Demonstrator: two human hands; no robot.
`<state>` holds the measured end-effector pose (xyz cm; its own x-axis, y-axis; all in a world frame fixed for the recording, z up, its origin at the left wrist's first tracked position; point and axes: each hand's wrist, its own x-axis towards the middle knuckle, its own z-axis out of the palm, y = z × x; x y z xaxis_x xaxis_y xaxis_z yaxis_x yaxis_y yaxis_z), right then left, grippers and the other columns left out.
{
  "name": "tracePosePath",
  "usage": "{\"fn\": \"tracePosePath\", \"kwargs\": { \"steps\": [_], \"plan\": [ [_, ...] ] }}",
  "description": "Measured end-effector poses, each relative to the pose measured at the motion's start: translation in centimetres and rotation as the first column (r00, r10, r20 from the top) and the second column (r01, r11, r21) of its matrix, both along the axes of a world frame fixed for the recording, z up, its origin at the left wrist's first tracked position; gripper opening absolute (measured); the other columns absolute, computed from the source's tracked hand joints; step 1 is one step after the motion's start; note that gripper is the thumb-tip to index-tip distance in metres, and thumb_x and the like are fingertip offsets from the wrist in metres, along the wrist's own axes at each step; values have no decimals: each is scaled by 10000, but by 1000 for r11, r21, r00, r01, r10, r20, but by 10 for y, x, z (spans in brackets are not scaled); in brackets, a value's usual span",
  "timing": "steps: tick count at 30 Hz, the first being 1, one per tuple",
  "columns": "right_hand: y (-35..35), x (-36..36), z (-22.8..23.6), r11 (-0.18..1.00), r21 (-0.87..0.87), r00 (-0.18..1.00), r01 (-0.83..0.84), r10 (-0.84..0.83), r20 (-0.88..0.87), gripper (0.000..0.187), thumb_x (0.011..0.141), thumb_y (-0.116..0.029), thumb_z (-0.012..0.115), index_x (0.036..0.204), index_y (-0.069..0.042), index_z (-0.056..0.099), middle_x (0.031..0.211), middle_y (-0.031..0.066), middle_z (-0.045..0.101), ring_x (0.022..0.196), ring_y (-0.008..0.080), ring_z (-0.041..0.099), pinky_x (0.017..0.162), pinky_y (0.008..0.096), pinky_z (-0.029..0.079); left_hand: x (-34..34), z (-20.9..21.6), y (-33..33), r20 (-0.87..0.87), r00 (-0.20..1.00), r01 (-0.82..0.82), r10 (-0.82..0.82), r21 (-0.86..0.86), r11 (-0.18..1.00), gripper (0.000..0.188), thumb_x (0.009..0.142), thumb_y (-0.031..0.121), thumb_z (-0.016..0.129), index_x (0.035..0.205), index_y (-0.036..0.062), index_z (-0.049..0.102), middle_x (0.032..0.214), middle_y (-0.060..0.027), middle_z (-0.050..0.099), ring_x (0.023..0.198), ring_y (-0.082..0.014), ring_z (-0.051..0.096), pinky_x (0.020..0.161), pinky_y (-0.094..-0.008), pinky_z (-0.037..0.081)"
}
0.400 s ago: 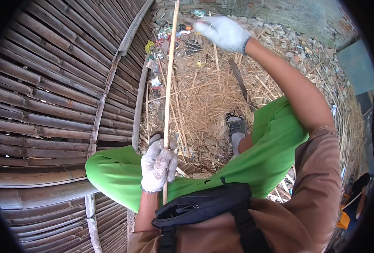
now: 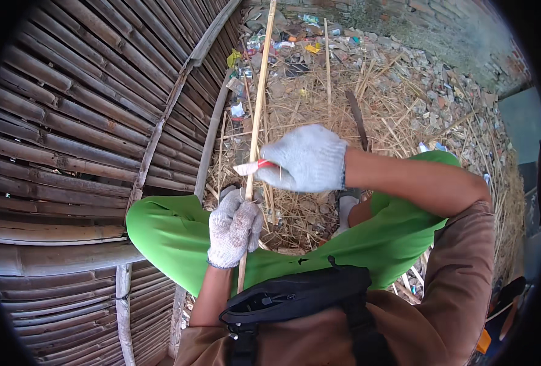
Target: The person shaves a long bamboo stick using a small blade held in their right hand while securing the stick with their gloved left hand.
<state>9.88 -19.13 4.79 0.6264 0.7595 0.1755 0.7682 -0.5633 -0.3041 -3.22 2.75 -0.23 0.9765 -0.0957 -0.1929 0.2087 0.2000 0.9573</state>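
My left hand, in a white knit glove, grips a long thin bamboo strip that runs upright from my lap past the top of the view. My right hand, also gloved, holds a small knife with a red handle, its blade against the strip just above my left hand. I sit with green trousers and a black waist bag in front of me.
A woven bamboo panel with a curved rim fills the left. Dry straw, bamboo offcuts and litter cover the ground ahead. A dark blade or stick lies in the straw. A brick wall stands at the back right.
My right hand has come down from the top end of the strip to just above my left hand, with the knife blade now on the strip. The left hand keeps its grip.
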Motion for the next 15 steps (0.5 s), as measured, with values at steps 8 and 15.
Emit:
{"fn": "tracePosePath", "kwargs": {
  "steps": [8, 15],
  "plan": [
    [-11, 37, 24, 984, -116, 989, 139, -131, 76, 570, 1069, -571, 471, 911, -97, 746, 738, 190, 718, 679, 399, 729, 628, 537, 597, -9, -1, 4, -3, 1000, -5, 6, 65, 998, 223, 1109, 189, 575, 1206, -8, 615, 697, -25, 599, 432, -68, 465, 397, -230, 378],
    [-62, 144, 29, 925, -31, 911, 378, -367, 188, 766, 1088, -693, 331, 1053, -62, 765, 791, 211, 724, 829, 428, 743, 842, 546, 599, -16, 0, 2, -4, 998, 64, -64, 158, 985, 231, 1084, 194, 600, 1157, -22, 640, 679, -30, 622, 454, -62, 513, 411, -228, 391]
  ]
}}
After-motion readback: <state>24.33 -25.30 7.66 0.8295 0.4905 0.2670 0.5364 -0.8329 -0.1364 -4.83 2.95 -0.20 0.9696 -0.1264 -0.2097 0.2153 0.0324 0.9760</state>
